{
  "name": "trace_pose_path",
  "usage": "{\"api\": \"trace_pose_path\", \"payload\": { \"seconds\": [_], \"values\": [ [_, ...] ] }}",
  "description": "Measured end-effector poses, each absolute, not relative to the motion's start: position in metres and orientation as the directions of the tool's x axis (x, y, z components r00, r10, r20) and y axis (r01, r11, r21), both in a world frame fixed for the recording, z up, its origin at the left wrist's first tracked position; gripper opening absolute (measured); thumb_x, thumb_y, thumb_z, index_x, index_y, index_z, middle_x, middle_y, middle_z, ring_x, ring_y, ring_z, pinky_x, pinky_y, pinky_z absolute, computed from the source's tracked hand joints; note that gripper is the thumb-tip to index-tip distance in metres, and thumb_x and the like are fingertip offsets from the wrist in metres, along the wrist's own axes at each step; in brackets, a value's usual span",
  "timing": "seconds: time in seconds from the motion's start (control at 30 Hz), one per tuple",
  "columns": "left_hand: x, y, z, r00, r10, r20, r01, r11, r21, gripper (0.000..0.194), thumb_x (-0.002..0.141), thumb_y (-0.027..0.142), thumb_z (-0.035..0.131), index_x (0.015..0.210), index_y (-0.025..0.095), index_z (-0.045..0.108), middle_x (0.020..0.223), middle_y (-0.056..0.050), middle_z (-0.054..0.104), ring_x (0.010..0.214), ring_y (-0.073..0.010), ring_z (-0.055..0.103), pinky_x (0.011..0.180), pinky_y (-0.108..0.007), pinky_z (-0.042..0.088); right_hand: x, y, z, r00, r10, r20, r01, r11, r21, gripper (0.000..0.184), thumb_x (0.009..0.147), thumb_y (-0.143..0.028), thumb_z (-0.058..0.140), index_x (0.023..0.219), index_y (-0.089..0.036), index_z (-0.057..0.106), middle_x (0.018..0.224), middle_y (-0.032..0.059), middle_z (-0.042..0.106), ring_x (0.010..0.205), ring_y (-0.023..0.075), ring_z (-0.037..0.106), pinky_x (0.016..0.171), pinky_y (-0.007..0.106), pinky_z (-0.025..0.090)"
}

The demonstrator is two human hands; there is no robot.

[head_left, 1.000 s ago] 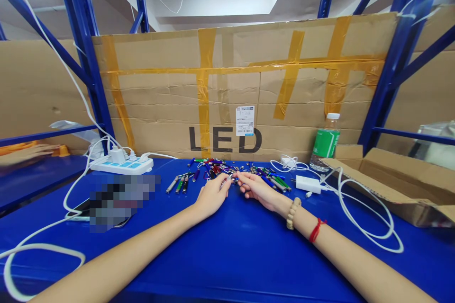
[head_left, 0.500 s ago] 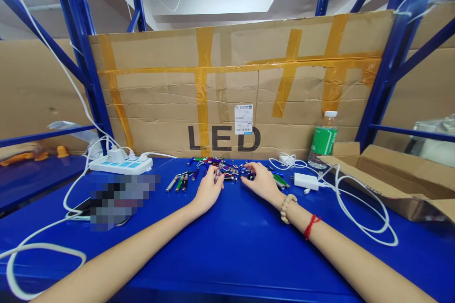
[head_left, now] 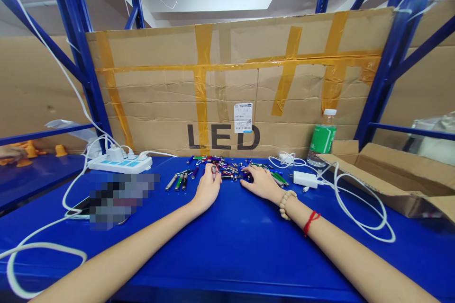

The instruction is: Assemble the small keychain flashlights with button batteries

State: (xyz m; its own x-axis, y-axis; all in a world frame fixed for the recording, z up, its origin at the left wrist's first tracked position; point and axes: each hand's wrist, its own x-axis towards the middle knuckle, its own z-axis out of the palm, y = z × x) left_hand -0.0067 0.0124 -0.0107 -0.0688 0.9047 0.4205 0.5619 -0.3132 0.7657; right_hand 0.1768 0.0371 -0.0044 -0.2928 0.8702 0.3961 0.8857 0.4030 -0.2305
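At the lower left of the frame, a loop of white cable (head_left: 46, 246) lay just beside your left forearm; a sideways sweep could have snagged it and perhaps tugged the power strip (head_left: 119, 164) above it. Left of centre, three slim tubes (head_left: 177, 181) lay side by side on the blue tabletop (head_left: 227, 246), where a knock could have set them rolling.

Your left hand (head_left: 208, 188) pinched a small shiny piece (head_left: 213, 170) between thumb and fingers, at the left part of the centre pile (head_left: 229, 169). So little of it to grip meant it could have slipped and been lost among similar bits.

Just right of centre, your right hand (head_left: 261, 181) was loosely spread, palm down, over the pile; whether its fingertips touched anything, you could not tell. Parts overlapped there, so lifting one could have dragged others along. Right of it, green tubes (head_left: 280, 179) lay close enough to be nudged towards the white charger (head_left: 305, 179).
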Motion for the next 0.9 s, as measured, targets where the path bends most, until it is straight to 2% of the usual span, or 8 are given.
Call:
{"api": "trace_pose_path", "payload": {
  "seconds": [0.23,0.37,0.53,0.73,0.9],
  "values": [
    [-0.019,0.019,-0.002,-0.292,0.859,0.42,0.632,-0.156,0.759,0.009,0.083,0.02,0.039,0.088,0.022,0.031,0.081,-0.003,0.056,0.077,-0.0195,0.058,0.067,-0.032,0.045,0.173,0.033,-0.004,-0.375,0.841,0.391,0.835,0.489,-0.252,0.034,0.079,-0.029,0.048,0.11,-0.02,0.056,0.11,0.008,0.057,0.105,0.0226,0.05,0.088,0.036,0.035],
    [-0.024,0.022,0.004,-0.373,0.827,0.42,0.657,-0.084,0.749,0.012,0.082,0.018,0.039,0.089,0.022,0.03,0.08,-0.004,0.054,0.08,-0.0219,0.059,0.07,-0.035,0.045,0.174,0.034,-0.004,-0.384,0.831,0.403,0.824,0.505,-0.256,0.031,0.078,-0.028,0.048,0.107,-0.019,0.057,0.107,0.0076,0.059,0.103,0.0224,0.05,0.087,0.036,0.037],
    [-0.031,0.027,0.011,-0.43,0.792,0.433,0.683,-0.028,0.73,0.013,0.081,0.016,0.038,0.088,0.022,0.029,0.079,-0.003,0.052,0.081,-0.0214,0.059,0.069,-0.033,0.044,0.174,0.034,-0.003,-0.424,0.809,0.408,0.803,0.544,-0.243,0.022,0.078,-0.026,0.049,0.094,-0.02,0.063,0.098,0.0057,0.062,0.095,0.019,0.054,0.082,0.029,0.04],
    [-0.04,0.029,0.019,-0.417,0.813,0.407,0.725,0.027,0.688,0.015,0.078,0.017,0.04,0.085,0.022,0.028,0.082,-0.003,0.056,0.084,-0.0197,0.059,0.066,-0.029,0.044,0.172,0.031,-0.004,-0.405,0.817,0.411,0.809,0.529,-0.256,0.023,0.08,-0.025,0.048,0.098,-0.021,0.061,0.101,0.0046,0.063,0.091,0.0194,0.058,0.073,0.028,0.044],
    [-0.04,0.023,0.02,-0.253,0.902,0.349,0.83,0.017,0.558,0.022,0.071,0.024,0.051,0.082,0.022,0.031,0.079,-0.003,0.061,0.078,-0.0231,0.061,0.064,-0.031,0.043,0.171,0.029,-0.003,-0.372,0.831,0.413,0.813,0.507,-0.288,0.031,0.08,-0.026,0.048,0.11,-0.023,0.055,0.106,0.0035,0.063,0.091,0.0184,0.059,0.073,0.028,0.045]
  ]
}}
